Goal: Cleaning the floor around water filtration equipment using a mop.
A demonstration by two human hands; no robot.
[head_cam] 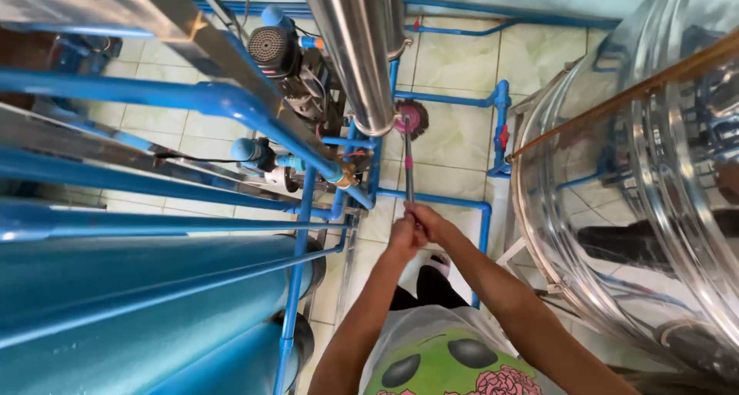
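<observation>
- Hands first: the left hand (pixel 402 237) and the right hand (pixel 428 222) meet in the middle of the view, both wrapped tight around the lower end of a thin brush handle (pixel 409 175), the two touching each other.
- Handle: a slim rod, pink near the top and grey lower down, running almost straight away from the hands toward the floor.
- Brush head (pixel 412 118): a round pink head with dark bristles around its rim, at the far end of the handle. It sits just beside the lower end of the steel cylinder (pixel 362 48), close against its bottom rim; whether the bristles actually press on the metal cannot be told.
- Steel cylinder: a polished upright vessel, held in a metal frame.
- Floor (pixel 454 64): pale green tiles, seen from high above, with blue pipes (pixel 462 98) running across it and along the far wall.
- Pump motor (pixel 281 52): a dark motor with a round grille, sitting on the floor just to the left of the cylinder, wired and joined to the blue pipework.
- Blue tanks (pixel 138 302): big blue cylinders filling the lower left, with more blue pipe running alongside them.
- Large steel tank (pixel 654 210): a ribbed, shiny tank taking up the right side, well apart from the hands.
- Person: both forearms reach down from the bottom edge; below them a light shirt with a green and pink print (pixel 450 364) shows.
</observation>
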